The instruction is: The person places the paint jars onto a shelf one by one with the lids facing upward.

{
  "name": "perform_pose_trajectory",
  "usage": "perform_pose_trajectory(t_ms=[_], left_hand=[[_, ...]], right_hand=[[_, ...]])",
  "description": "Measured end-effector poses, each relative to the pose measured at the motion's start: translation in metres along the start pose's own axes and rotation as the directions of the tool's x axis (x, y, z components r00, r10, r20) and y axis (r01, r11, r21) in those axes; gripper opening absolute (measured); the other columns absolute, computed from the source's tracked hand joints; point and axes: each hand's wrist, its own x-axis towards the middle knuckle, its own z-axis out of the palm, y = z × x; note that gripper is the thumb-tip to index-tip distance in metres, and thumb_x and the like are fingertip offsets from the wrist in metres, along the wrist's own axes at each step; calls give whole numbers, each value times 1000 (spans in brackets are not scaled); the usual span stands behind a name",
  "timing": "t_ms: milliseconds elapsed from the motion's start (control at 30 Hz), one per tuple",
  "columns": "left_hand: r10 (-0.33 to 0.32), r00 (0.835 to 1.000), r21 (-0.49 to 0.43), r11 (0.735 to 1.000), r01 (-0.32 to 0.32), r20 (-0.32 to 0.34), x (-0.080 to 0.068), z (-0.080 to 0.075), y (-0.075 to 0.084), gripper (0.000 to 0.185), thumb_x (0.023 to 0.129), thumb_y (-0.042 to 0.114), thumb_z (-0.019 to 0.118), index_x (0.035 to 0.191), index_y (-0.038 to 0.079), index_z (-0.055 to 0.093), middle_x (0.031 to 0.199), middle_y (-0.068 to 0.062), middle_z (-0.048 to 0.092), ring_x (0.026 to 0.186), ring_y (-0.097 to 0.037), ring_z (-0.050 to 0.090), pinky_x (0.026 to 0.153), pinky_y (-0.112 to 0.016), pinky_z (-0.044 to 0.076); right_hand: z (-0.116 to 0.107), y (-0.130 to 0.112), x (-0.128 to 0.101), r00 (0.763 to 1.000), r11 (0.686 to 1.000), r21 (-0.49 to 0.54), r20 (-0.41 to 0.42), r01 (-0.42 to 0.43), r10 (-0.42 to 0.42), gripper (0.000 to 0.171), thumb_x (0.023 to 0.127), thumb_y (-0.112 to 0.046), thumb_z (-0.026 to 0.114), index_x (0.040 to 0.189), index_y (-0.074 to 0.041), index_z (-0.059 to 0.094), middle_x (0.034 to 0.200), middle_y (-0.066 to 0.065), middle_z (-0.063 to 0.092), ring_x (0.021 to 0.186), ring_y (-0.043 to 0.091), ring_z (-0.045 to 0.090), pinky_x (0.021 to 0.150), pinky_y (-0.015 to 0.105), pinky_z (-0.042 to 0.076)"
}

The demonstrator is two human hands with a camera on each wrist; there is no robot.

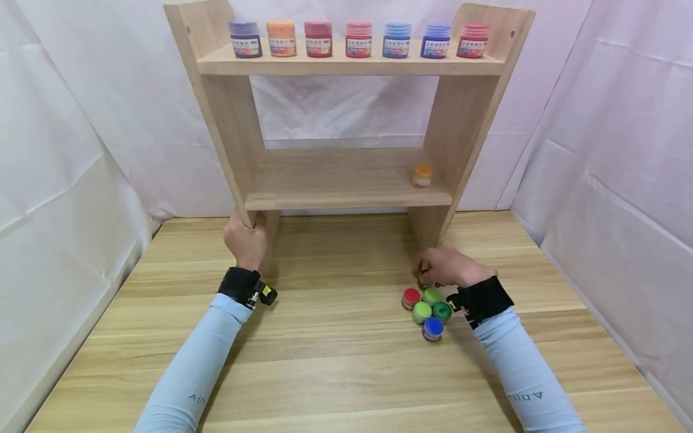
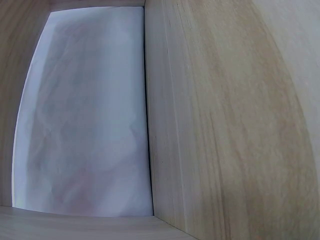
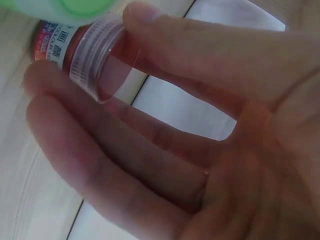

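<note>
My left hand (image 1: 246,242) grips the lower front edge of the wooden shelf's left side panel (image 1: 213,120). The left wrist view catches only wood and white cloth, not the hand. By the foot of the right side panel, my right hand (image 1: 450,266) holds a small reddish-brown paint jar (image 3: 95,55) with a clear ribbed lid, between thumb and fingers. Just in front of that hand stand a red jar (image 1: 411,298), two light green jars (image 1: 421,312), a dark green jar (image 1: 442,311) and a blue jar (image 1: 432,329).
Several paint jars stand in a row on the top shelf board (image 1: 346,66), among them an orange one (image 1: 281,39). A yellow-orange jar (image 1: 422,176) sits at the right of the middle board (image 1: 335,180). White cloth (image 1: 612,180) hangs around the wooden table (image 1: 303,373).
</note>
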Motion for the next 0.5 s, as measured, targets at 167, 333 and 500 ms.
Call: perform_pose_trajectory(t_ms=[167,333,500], left_hand=[[-3,1000,-6,1000,3,-3,1,1,1,25,92,18,71,102,-5,68,82,-24,65,71,-38,55,67,-45,37],[-11,1000,-13,1000,11,-2,1,1,0,24,92,18,71,99,-5,68,78,-22,61,70,-36,52,67,-45,36],[-8,1000,-15,1000,8,-5,1,2,0,23,92,17,71,98,-5,67,78,-21,61,71,-36,54,69,-46,37]], right_hand=[[1,2,1,1000,1000,4,-9,2,-2,16,95,-9,69,110,-8,72,88,2,72,76,16,64,67,27,52],[1,3,3,1000,1000,-14,-23,8,-8,16,93,-11,72,109,-10,72,96,5,72,84,19,62,73,30,52],[2,4,3,999,1000,-18,-33,13,-14,18,92,-10,72,110,-10,72,99,6,70,87,21,60,74,31,51]])
